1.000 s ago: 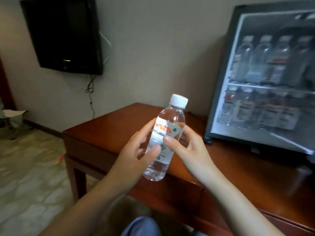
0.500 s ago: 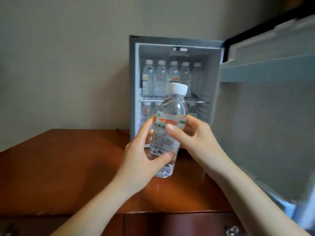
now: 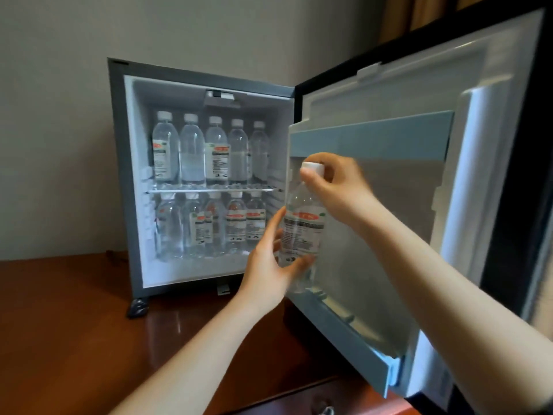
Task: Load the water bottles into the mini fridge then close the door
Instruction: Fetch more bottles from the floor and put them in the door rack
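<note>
Two bare hands grasp one clear plastic water bottle — right hand pinching its white cap, left hand cupping its base. It stands upright just above the pale-blue lower door shelf. Ten bottles show inside the grey mini fridge — five per shelf.

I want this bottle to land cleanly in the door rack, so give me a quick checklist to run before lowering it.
1. Grip: left hand around the body of the bottle, right hand at the cap. Ok.
2. Bottle upright: nearly vertical. Ok.
3. Fridge door open wide enough: ok.
4. Lower door rack free beneath the bottle: no other bottle seen in it. Ok.
5. Bottle base inside the rack rail: cannot tell, blurred.
6. Main shelves: both rows look full, so the door rack suits. Ok.
</note>
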